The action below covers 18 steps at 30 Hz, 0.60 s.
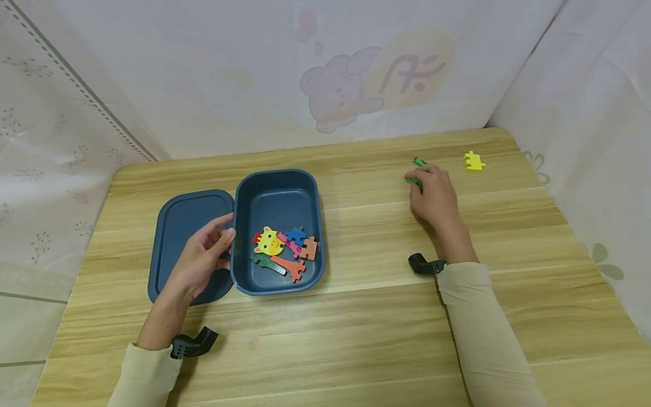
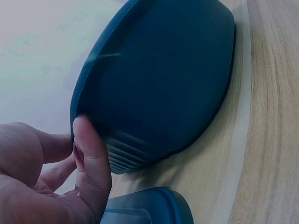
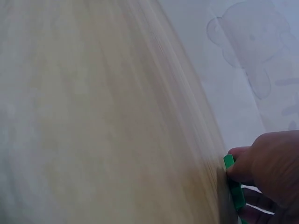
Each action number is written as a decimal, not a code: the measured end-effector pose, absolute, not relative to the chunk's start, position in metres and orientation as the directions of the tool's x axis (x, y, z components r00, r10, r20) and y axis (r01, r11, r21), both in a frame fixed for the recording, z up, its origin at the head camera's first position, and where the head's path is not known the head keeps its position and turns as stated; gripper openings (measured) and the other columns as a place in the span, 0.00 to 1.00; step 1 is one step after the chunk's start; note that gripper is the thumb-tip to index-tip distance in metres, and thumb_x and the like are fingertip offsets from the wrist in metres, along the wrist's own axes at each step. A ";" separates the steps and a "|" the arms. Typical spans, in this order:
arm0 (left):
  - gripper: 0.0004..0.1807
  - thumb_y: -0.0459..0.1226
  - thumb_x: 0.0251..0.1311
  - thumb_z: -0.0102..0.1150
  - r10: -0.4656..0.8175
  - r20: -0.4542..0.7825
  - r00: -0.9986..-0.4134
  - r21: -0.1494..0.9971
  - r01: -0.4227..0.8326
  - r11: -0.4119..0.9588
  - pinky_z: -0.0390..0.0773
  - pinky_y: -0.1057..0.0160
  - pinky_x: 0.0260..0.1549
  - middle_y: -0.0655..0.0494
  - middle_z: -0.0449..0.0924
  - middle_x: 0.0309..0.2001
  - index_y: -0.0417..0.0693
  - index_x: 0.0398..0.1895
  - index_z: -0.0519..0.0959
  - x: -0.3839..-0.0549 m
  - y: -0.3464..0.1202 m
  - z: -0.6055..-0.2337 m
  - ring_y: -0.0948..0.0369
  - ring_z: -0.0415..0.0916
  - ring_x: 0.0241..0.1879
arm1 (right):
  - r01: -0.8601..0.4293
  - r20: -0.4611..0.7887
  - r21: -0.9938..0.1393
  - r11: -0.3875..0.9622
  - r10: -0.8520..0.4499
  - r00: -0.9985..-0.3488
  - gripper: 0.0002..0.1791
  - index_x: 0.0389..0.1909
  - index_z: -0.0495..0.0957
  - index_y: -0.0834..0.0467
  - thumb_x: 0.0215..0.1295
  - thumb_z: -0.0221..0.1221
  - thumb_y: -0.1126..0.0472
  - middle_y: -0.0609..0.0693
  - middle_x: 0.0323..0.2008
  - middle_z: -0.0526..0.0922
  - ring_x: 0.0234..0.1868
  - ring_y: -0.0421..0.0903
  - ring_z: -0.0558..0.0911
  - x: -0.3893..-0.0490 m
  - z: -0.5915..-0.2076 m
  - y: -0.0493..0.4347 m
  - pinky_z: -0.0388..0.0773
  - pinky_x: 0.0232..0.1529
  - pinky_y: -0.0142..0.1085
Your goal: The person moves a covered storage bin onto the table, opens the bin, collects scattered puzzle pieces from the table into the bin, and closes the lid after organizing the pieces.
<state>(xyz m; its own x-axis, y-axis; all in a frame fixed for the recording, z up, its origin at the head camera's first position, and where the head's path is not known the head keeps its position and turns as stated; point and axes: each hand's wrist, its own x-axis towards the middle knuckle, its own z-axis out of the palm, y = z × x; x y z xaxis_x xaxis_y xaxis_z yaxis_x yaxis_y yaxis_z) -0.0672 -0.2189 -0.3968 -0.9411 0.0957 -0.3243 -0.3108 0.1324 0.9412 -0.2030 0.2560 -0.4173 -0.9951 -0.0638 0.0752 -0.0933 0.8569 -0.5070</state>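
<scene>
My left hand [image 1: 199, 257] pinches the left rim of a dark blue plastic box [image 1: 277, 287]; in the left wrist view, thumb and finger sit on either side of the rim. Inside the box lie several puzzle pieces: a yellow giraffe-head piece [image 1: 269, 242], a green piece [image 1: 269, 264], an orange piece [image 1: 290, 267], plus blue, pink and brown ones. At the right of the table, my right hand [image 1: 435, 195] pinches a green puzzle piece [image 3: 236, 189] between thumb and fingers. Just beyond those fingers lies another green piece [image 1: 420, 161].
A matching blue lid [image 1: 185, 226] lies flat on the wooden table [image 1: 325, 345], left of the box and partly under my left hand. Toward the far right corner sits a yellow puzzle piece [image 1: 474, 161]. A pale printed curtain [image 1: 229, 73] borders the table's back and sides.
</scene>
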 end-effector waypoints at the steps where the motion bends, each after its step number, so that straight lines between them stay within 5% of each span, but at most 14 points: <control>1: 0.33 0.44 0.82 0.51 0.095 -0.326 -0.941 0.941 -0.312 0.134 0.86 0.68 0.30 0.65 0.76 0.45 0.49 0.84 0.58 -0.067 -0.219 -0.397 0.66 0.75 0.40 | -0.087 0.069 -0.510 0.856 -0.061 -0.996 0.18 0.60 0.84 0.62 0.77 0.51 0.68 0.67 0.68 0.75 0.71 0.71 0.68 -0.202 -0.417 0.256 0.67 0.71 0.66; 18: 0.33 0.44 0.82 0.51 0.089 -0.356 -0.930 0.930 -0.342 0.136 0.86 0.68 0.32 0.65 0.77 0.45 0.51 0.85 0.58 -0.067 -0.218 -0.394 0.65 0.75 0.41 | -0.045 0.047 -0.548 0.836 -0.023 -0.999 0.17 0.62 0.82 0.63 0.79 0.53 0.65 0.70 0.64 0.75 0.68 0.70 0.72 -0.198 -0.405 0.257 0.70 0.69 0.67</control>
<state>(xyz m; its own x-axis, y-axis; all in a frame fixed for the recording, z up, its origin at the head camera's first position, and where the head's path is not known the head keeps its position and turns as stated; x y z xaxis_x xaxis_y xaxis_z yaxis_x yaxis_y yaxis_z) -0.0667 -0.2183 -0.3940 -0.9304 0.0891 -0.3556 -0.3424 0.1355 0.9297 -0.1983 0.2573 -0.4050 -0.9986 -0.0229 0.0468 -0.0448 0.8355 -0.5476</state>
